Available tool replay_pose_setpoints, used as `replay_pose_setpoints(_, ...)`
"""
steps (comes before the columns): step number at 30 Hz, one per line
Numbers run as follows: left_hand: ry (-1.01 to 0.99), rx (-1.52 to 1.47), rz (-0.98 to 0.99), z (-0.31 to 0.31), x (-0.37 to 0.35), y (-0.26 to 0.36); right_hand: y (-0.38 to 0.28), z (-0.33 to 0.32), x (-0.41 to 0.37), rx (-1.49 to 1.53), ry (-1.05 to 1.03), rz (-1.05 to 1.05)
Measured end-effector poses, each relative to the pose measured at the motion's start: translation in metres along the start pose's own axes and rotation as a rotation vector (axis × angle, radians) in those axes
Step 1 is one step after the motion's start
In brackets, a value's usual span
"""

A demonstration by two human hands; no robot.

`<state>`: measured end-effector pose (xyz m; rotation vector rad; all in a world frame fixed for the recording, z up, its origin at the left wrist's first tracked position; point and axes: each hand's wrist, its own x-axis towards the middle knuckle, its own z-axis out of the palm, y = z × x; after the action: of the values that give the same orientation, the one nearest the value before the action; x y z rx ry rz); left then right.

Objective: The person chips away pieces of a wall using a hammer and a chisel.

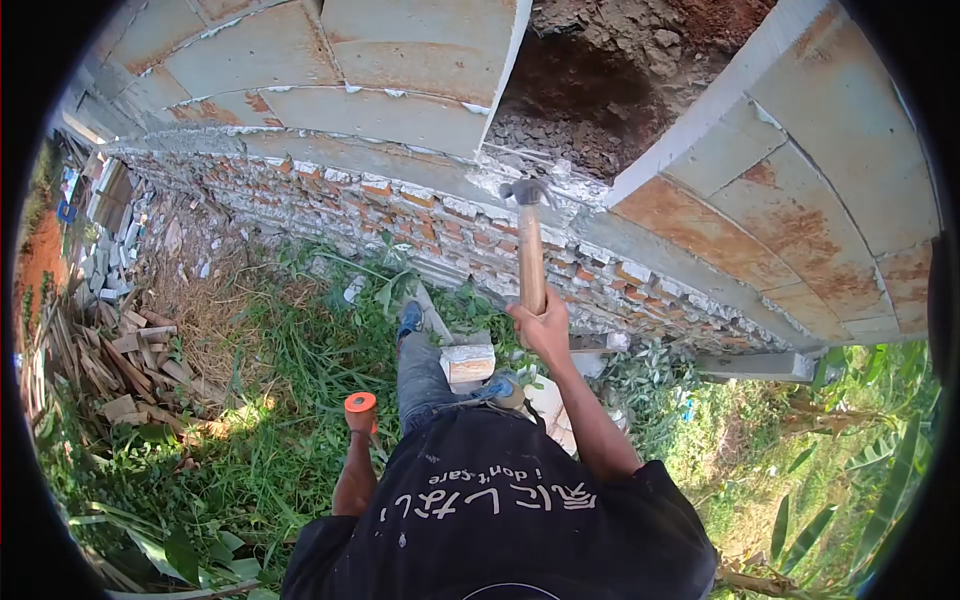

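My right hand (543,326) is wrapped round the lower end of the wooden handle of a claw hammer (530,250). Its dark metal head overlaps the broken white concrete edge (575,186) at the bottom of a gap in the tiled wall (430,60). Down at my left side, my left hand (361,424) is closed on a tool with a round orange top (360,402); the rest of that tool is mostly hidden.
Rough brickwork (400,205) runs below the tiles. Soil and rubble (610,85) fill the gap. Underfoot are weeds (310,340) and pale blocks (468,362). Scrap wood (130,360) and broken tiles (105,260) lie at the left; leafy plants (800,530) grow at the right.
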<state>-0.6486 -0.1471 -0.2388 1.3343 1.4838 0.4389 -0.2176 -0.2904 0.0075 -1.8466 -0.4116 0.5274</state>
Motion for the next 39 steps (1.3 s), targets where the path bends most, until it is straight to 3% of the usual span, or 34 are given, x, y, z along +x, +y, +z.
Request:
replay_pose_setpoints(1,0.01,0.128,0.08,0.001,0.005,-0.001,-0.013,-0.001,0.006,0.018,0.01,0.004)
replay_pose_setpoints(3,-0.023,0.315,0.204,0.001,0.008,0.003,-0.039,-0.008,0.024,0.471,0.124,0.101)
replay_pose_setpoints(4,-0.052,0.486,0.315,0.004,0.007,0.008,-0.037,-0.008,0.036,0.485,0.129,0.099)
replay_pose_setpoints(7,-0.086,0.339,0.201,0.007,-0.002,0.028,-0.037,-0.002,0.064,0.588,0.126,0.166)
replay_pose_setpoints(9,-0.066,0.202,0.166,0.009,-0.009,0.046,-0.051,0.002,0.076,0.689,-0.152,0.457)
replay_pose_setpoints(12,-0.016,-0.187,0.017,0.011,-0.014,0.045,-0.053,0.028,0.097,0.577,-0.1,0.328)
replay_pose_setpoints(15,0.002,-0.125,0.069,0.004,-0.018,0.047,-0.067,0.021,0.094,0.644,-0.07,0.256)
replay_pose_setpoints(17,-0.01,-0.085,0.109,0.002,-0.023,0.039,-0.055,0.009,0.093,0.509,0.167,0.06)
replay_pose_setpoints(18,-0.008,-0.057,0.096,0.0,-0.03,0.042,-0.054,-0.001,0.096,0.503,0.158,0.062)
replay_pose_setpoints(20,0.034,-0.066,0.029,-0.002,-0.038,0.038,-0.052,-0.022,0.099,0.191,0.401,0.038)
replay_pose_setpoints(21,0.033,-0.059,0.033,-0.004,-0.04,0.037,-0.042,-0.026,0.102,0.197,0.405,0.042)
replay_pose_setpoints(23,0.02,-0.13,-0.143,-0.007,-0.045,0.036,-0.018,-0.027,0.108,-0.118,0.314,0.091)
replay_pose_setpoints(27,0.045,0.0,-0.047,-0.002,-0.035,0.024,-0.022,0.004,0.093,0.176,0.145,0.254)
replay_pose_setpoints(29,0.003,-0.062,-0.061,0.001,-0.031,0.051,-0.018,0.008,0.101,0.533,-0.116,0.279)
replay_pose_setpoints(30,0.003,-0.093,0.014,0.004,-0.021,0.057,-0.022,0.005,0.102,0.457,-0.172,0.24)
replay_pose_setpoints(34,-0.013,-0.023,0.233,0.013,0.017,0.084,-0.036,-0.003,0.073,0.233,-0.055,0.06)
replay_pose_setpoints(36,-0.036,-0.064,0.29,0.019,0.022,0.11,-0.039,-0.01,0.046,-0.015,0.191,-0.327)
replay_pose_setpoints(39,-0.062,-0.088,0.419,0.034,0.015,0.144,-0.012,-0.02,0.023,0.102,0.198,-0.304)
